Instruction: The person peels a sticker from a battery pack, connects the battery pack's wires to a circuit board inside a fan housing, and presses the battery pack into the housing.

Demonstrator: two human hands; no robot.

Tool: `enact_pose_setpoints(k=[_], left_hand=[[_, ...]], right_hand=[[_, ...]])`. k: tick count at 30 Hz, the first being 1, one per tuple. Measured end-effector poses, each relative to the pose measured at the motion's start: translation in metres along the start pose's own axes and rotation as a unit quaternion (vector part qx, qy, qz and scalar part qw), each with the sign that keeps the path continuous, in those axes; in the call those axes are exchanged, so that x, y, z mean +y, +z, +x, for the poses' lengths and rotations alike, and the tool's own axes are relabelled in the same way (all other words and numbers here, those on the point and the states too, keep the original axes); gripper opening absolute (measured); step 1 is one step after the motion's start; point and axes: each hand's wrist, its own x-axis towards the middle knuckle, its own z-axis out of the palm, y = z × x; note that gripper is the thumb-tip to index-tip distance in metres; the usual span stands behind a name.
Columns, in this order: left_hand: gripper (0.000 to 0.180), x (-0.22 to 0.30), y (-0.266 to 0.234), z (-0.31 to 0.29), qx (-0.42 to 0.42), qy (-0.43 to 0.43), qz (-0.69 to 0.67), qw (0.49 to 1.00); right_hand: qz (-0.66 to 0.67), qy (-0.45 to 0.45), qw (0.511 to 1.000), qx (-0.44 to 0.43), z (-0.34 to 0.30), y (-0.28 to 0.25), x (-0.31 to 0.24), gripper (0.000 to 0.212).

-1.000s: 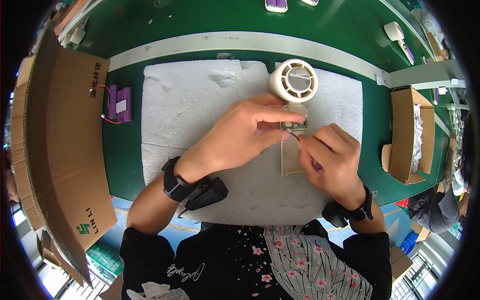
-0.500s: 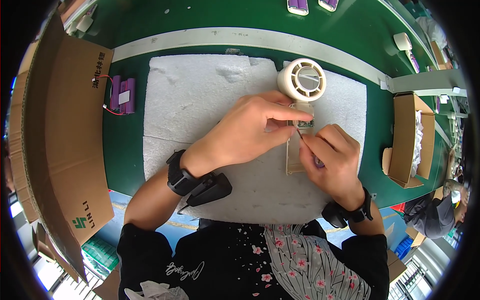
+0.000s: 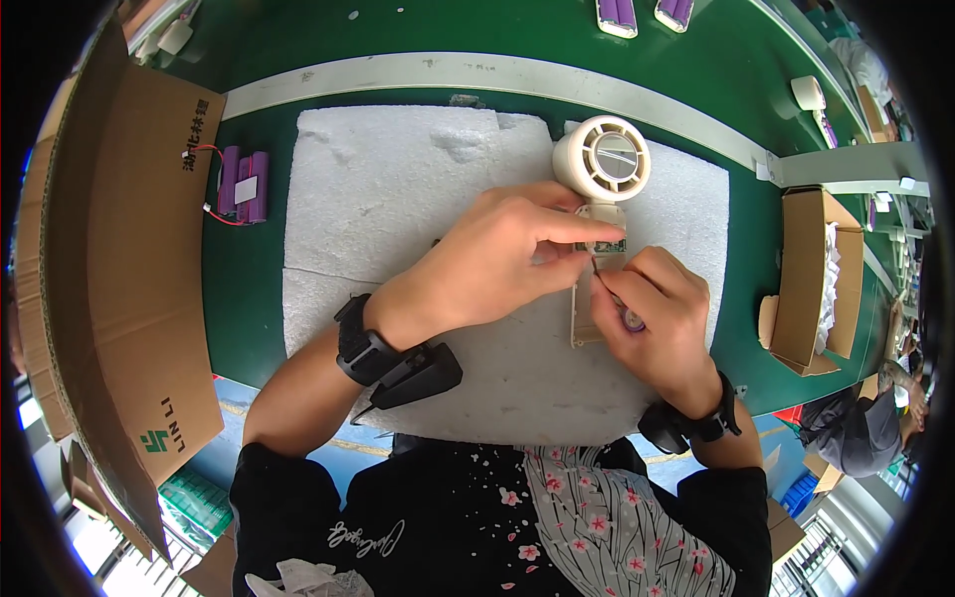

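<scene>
A cream handheld fan (image 3: 601,159) lies on a white foam pad (image 3: 398,179), its round head away from me. Its handle casing (image 3: 583,323) is open, exposing a small green circuit board (image 3: 615,245). My left hand (image 3: 502,244) is closed on the handle around the board, index finger across it and thumb close below. My right hand (image 3: 657,313) pinches a thin dark piece (image 3: 597,267), too small to name, right beside the left thumb. A purple cylinder with a silvery end (image 3: 633,319) shows at the right palm; whether it is held or lies in the casing is hidden.
Purple battery cells with red wires (image 3: 245,185) lie left of the pad, beside a tall cardboard box (image 3: 139,269). An open carton with white contents (image 3: 808,298) stands on the right. A metal rail (image 3: 477,70) crosses behind the pad; more fan parts (image 3: 617,15) lie beyond.
My right hand has shifted very slightly left, with the pinched piece more upright. The left hand stays almost where it was on the fan handle.
</scene>
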Motion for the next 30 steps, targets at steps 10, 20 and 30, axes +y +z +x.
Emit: enact_pose_setpoints(k=[10, 20, 30], left_hand=[[0.037, -0.003, 0.002, 0.002, 0.019, 0.027, 0.026, 0.999], [0.039, -0.001, 0.005, 0.002, 0.037, 0.047, 0.056, 0.997], [0.04, -0.005, 0.004, -0.001, 0.021, 0.087, 0.051, 0.995]], right_hand=[[0.014, 0.014, 1.0, 0.002, 0.002, 0.001, 0.001, 0.013], [0.092, 0.11, 0.99, 0.018, 0.003, -0.002, 0.001, 0.031], [0.051, 0.146, 0.988, -0.015, 0.007, -0.004, -0.006, 0.04]])
